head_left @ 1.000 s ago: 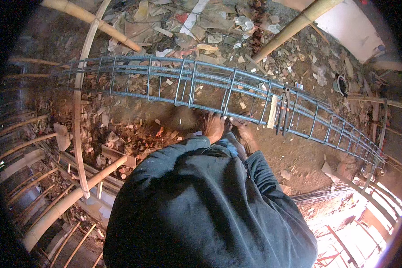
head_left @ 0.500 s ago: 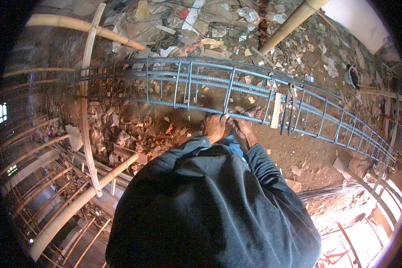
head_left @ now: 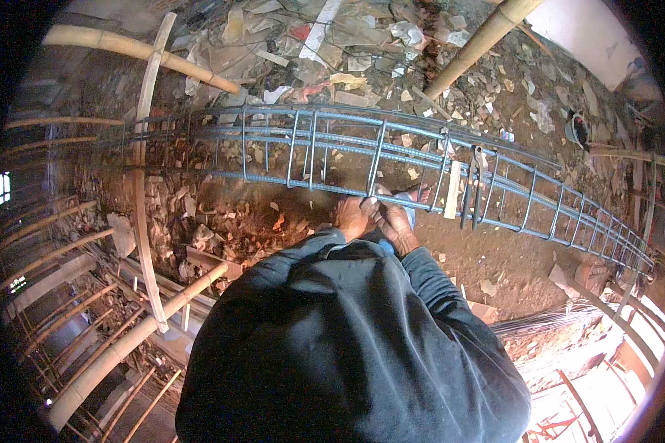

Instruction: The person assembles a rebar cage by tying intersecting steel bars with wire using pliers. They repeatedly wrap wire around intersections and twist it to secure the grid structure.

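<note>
Fingers (head_left: 379, 214) of the left hand (head_left: 352, 217) and right hand (head_left: 395, 224) are curled at the near edge of the steel cage (head_left: 292, 148), stretched from ten to three o'clock; what is gripped cannot be told. The right hand is drawn closer to the left than half a second ago, so work seems concentrated at one stirrup (head_left: 377, 156).

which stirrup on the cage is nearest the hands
The stirrup whose lower end reaches the left hand and right hand; the others stand farther to either side.
</note>
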The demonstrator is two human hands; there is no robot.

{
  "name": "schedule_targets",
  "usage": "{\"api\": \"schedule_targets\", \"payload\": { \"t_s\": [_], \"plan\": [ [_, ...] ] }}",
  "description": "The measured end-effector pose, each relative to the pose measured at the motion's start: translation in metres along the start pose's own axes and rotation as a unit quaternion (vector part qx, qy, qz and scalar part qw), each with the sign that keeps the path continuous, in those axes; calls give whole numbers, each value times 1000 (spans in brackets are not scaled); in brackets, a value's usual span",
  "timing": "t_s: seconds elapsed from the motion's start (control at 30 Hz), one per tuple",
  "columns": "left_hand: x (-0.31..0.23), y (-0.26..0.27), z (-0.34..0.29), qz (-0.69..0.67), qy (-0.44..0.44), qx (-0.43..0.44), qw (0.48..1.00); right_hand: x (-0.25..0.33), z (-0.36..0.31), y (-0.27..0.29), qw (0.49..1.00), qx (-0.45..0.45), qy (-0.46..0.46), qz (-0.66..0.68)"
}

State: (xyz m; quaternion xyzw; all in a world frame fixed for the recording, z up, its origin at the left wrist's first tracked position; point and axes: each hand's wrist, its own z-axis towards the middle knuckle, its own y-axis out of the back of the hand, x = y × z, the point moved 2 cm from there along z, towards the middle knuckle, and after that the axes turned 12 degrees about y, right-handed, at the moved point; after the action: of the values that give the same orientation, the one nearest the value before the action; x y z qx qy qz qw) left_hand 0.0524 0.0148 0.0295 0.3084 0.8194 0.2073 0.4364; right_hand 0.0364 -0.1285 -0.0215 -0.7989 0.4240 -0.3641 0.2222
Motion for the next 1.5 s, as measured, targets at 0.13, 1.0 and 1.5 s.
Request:
{"api": "schedule_targets", "payload": {
  "t_s": [0.13, 1.0, 1.5],
  "plan": [
    [2, 2, 1, -14, 12, 31, 999, -1, -5, 0, 999, 53, -1, 11],
    [27, -14, 20, -85, -65, 16, 994, 78, 12, -62, 553, 77, 178, -811],
    [40, -4, 13, -189, -126, 72, 971, 37, -58, -68, 565, 39, 425, -706]
  ]
}}
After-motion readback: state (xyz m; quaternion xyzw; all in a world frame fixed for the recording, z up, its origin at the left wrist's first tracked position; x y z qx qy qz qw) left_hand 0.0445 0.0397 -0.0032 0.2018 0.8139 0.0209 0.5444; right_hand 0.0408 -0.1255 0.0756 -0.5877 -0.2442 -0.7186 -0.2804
